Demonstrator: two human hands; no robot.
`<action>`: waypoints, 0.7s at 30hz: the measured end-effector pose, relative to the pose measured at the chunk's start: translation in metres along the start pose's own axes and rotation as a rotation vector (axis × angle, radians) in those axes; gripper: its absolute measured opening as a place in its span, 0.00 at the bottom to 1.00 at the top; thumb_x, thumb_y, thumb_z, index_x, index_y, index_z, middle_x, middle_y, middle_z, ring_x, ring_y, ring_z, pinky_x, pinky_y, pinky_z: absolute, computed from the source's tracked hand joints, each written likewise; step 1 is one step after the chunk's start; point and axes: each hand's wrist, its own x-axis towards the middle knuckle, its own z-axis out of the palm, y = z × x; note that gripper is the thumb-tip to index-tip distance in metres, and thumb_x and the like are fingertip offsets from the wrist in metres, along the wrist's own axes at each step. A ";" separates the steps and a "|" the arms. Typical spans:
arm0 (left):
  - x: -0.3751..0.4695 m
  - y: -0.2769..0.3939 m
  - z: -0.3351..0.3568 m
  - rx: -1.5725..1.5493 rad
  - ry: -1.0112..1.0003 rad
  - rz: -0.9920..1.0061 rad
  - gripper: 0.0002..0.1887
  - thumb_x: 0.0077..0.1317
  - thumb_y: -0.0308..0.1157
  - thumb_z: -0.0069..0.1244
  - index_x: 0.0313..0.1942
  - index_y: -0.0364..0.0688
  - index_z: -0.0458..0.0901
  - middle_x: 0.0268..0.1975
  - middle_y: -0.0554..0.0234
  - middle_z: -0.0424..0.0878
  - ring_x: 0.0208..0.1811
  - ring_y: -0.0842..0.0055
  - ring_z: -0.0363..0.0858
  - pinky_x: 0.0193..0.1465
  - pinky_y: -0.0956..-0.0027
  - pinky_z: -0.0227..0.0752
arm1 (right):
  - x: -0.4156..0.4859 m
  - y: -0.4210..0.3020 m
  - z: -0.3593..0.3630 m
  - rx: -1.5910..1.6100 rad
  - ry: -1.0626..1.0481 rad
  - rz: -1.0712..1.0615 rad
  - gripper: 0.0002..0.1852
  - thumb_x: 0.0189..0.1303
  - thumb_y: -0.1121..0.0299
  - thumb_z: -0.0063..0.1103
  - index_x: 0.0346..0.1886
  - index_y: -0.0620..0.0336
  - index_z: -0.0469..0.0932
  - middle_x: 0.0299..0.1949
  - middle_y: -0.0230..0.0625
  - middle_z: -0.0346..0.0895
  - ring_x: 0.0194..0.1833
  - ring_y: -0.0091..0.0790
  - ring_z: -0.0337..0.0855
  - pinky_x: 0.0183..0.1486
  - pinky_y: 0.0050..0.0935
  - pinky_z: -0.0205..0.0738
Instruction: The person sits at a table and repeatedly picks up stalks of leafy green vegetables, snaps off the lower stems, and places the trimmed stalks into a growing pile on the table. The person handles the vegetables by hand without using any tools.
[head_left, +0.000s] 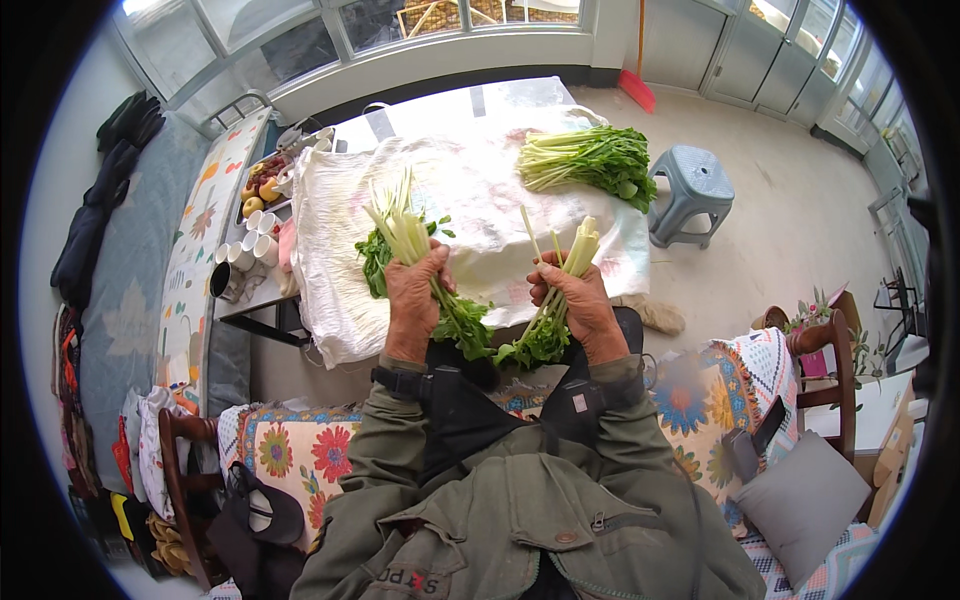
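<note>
My left hand grips a bunch of leafy green stalks, pale stem ends up and leaves hanging below the fist. In my right hand is a second bunch of stalks, also stems up, with a few thin stalks apart from it at the fingers. Both hands are above the near edge of a white woven sack spread over the table. Beyond my left hand, more stalks and leaves lie on the sack. A large pile of the greens rests at its far right.
Left of the sack stand several white cups and a tray of fruit. A grey plastic stool is at the table's right. Behind it, a red broom leans near the wall. I sit on a bench with a floral cover.
</note>
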 end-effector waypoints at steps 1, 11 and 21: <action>-0.003 -0.008 0.009 -0.010 -0.060 -0.038 0.08 0.65 0.23 0.61 0.42 0.36 0.79 0.27 0.64 0.78 0.21 0.75 0.77 0.23 0.67 0.72 | 0.001 0.002 0.006 -0.010 -0.032 -0.003 0.13 0.67 0.71 0.65 0.51 0.65 0.77 0.34 0.40 0.85 0.31 0.29 0.86 0.35 0.29 0.85; -0.012 -0.040 0.039 0.078 -0.153 -0.113 0.07 0.63 0.26 0.64 0.39 0.35 0.84 0.26 0.67 0.82 0.20 0.83 0.76 0.21 0.77 0.69 | 0.000 0.027 0.018 -0.036 -0.116 0.121 0.11 0.68 0.72 0.63 0.51 0.65 0.78 0.35 0.42 0.86 0.30 0.31 0.87 0.33 0.29 0.85; -0.003 -0.037 0.017 -0.081 0.015 -0.048 0.06 0.66 0.25 0.60 0.38 0.35 0.81 0.28 0.60 0.82 0.22 0.77 0.78 0.22 0.71 0.72 | 0.001 0.025 0.015 0.133 -0.064 0.048 0.07 0.71 0.69 0.61 0.44 0.62 0.77 0.43 0.49 0.86 0.44 0.41 0.90 0.48 0.41 0.88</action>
